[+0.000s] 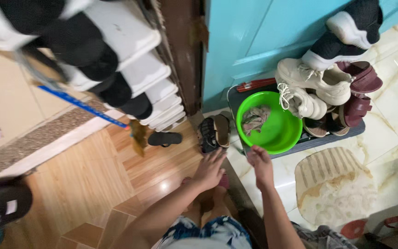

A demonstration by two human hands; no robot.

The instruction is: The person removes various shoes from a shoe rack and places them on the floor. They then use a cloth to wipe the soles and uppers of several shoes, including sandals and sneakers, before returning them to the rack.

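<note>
Your open, empty left hand [209, 169] and right hand [260, 159] near the green basin [279, 131]; grip its rim squarely, level.

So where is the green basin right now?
In the head view, the green basin sits right of centre on a dark tray by the blue door, between black sandals and piled shoes, just beyond the right hand.

No packages, labels, signs, screens visible.
</note>
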